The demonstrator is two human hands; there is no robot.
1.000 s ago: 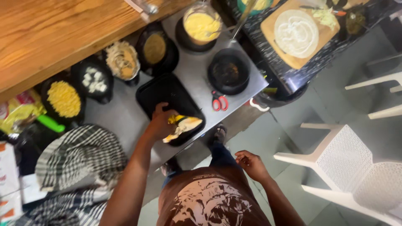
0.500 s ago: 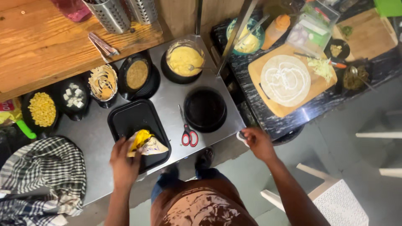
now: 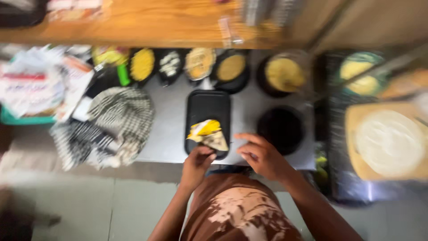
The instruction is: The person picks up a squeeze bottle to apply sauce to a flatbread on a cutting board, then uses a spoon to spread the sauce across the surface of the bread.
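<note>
Since half a second ago the right hand [image 3: 263, 156] has come in from the counter edge to just beside the tray [image 3: 207, 107]. Left to right: the left hand [image 3: 198, 163] grips the tray's near rim, apparently pinching it; folded food [image 3: 207, 135] lies in the tray; the right hand's fingers are spread, holding nothing.

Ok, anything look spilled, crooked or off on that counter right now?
Nothing is clearly spilled, though the picture is blurred. The folded filled wrap sits at the near end of the black tray, under the left hand. The checked cloth lies crumpled, hanging over the counter edge.
</note>
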